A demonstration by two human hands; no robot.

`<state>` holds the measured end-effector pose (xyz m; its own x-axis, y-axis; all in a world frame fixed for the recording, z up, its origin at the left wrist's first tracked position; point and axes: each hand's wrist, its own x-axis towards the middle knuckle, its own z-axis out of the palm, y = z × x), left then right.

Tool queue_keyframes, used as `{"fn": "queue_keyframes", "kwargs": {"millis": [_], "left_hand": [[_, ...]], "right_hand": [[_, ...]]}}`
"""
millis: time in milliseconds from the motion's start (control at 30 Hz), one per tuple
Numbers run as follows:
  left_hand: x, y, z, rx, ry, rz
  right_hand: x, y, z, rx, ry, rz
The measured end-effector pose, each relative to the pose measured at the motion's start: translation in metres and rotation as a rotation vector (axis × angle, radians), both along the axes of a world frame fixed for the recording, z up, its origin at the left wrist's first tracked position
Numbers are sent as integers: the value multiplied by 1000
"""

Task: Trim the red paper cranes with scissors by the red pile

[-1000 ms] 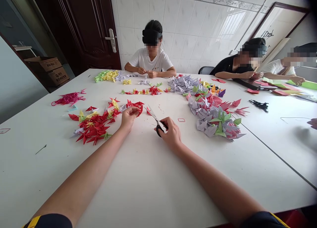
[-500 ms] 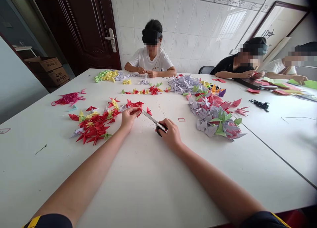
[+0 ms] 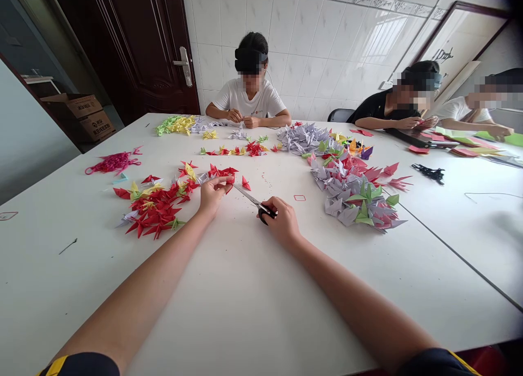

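Right at the centre of the white table (image 3: 245, 310), the left hand (image 3: 212, 195) is pinching a small folded red paper piece (image 3: 229, 180), fingers (image 3: 223, 184) clenched tight around it so that much of the paper is hidden, with only its red edges peeking out past the fingertips. Over on the other side, the right hand (image 3: 283, 220) has a firm grip on a pair of black-handled scissors (image 3: 254, 199), its fingers closed around the handles, and here's the line to watch: the scissors lie long and low, handles down to the right, steel blades reaching up and to the left, tips just beside that red piece, almost meeting the left fingertips. The blades look nearly closed, though at this size that's hard to call. So the red piece sits at the left hand, clearly nearer that arm than the right, just off the point of the blades, with no contact that I can make out. A lone red paper crane (image 3: 245, 182) stands just above the blades, apart from both hands. To the left sprawls a heap of red and yellow paper cranes (image 3: 155, 210), to the right a big bank of lilac, pink and green ones (image 3: 347, 193), and across the table a person in a white T-shirt (image 3: 245, 99) works with both hands at something small.
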<state>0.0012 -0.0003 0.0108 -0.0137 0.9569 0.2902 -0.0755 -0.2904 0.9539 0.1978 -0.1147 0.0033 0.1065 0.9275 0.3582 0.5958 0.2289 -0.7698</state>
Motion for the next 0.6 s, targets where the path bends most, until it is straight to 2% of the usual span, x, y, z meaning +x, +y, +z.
{"fn": "queue_keyframes", "kwargs": {"millis": [600], "left_hand": [[-2,1,-2,-20,-40,-67]], "right_hand": [[2,2,-4,59,-123,3]]}}
